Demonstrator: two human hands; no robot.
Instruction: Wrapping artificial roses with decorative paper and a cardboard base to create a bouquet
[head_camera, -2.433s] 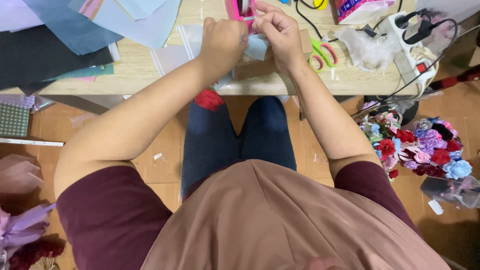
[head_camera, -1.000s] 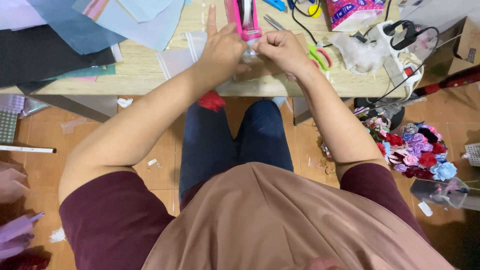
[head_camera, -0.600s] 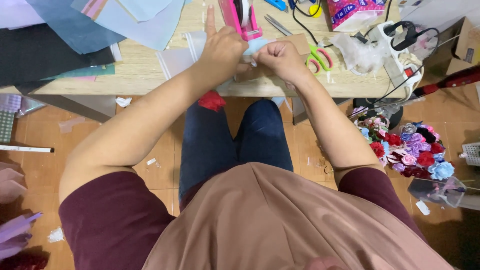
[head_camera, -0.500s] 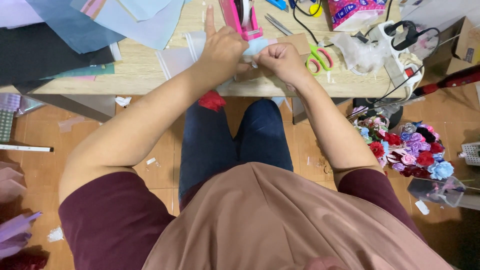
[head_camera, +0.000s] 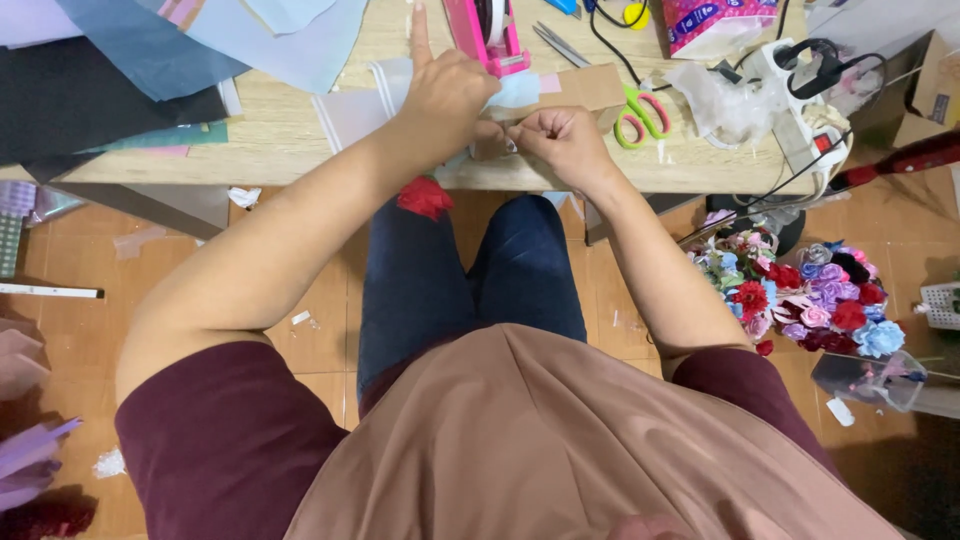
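On the far left we see dark and blue paper sheets (head_camera: 110, 80) spread over the wooden bench (head_camera: 270, 150). Our left hand (head_camera: 445, 95) sits at the bench's near edge, index finger pointing away, the other fingers curled onto a pale blue piece (head_camera: 520, 90) just beside the pink tape dispenser (head_camera: 487, 35). Our right hand (head_camera: 563, 145) is just right of it, fingertips pinched tight on something too small to make out. Further right lie green-handled scissors (head_camera: 640, 112), then a heap of fabric flowers (head_camera: 800, 295) on the floor.
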